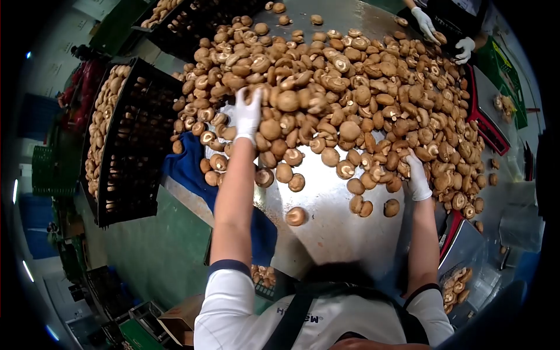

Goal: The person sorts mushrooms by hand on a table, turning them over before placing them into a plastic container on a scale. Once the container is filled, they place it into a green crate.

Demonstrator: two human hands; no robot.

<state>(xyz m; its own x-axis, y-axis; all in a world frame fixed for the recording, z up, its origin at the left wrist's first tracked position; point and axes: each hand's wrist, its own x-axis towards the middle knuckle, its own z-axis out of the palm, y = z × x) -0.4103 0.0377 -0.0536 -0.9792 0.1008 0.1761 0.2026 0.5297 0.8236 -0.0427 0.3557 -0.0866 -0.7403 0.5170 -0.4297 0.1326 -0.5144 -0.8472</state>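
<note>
A wide heap of brown shiitake mushrooms (350,131) covers much of the metal table (326,239). My left hand (248,114), in a white glove, reaches into the heap's left part with its fingers spread against mushrooms. Several mushrooms just right of it are blurred by motion. My right hand (417,178), also gloved, is at the heap's near right edge, its fingers curled around a mushroom (403,168); part of its grip is hidden. One loose mushroom (296,216) lies on bare metal between my arms.
Black crates (131,146) of mushrooms stand at the left, beside a blue cloth (195,169) on the table edge. At the right are red-edged scales (490,111) and a green crate (504,76). Another person's gloved hands (424,23) work at the far right.
</note>
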